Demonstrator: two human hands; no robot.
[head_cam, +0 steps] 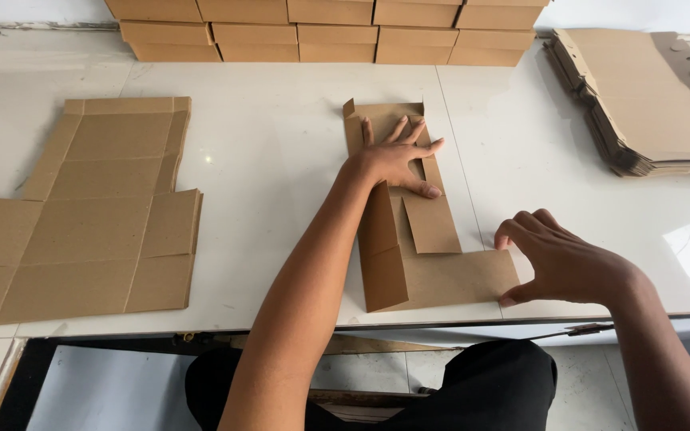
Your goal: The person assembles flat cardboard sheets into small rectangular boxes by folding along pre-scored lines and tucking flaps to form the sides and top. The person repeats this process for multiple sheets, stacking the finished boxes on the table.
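A brown cardboard box blank lies partly folded on the white table, its left side flap standing up. My left hand presses flat on the blank's far part, fingers spread. My right hand hovers at the blank's near right corner, fingers curled, thumb touching the cardboard edge.
A stack of flat unfolded blanks lies at the left. Another pile of flat cardboard sits at the far right. Finished folded boxes are stacked in rows along the back. The table's near edge runs just below the blank.
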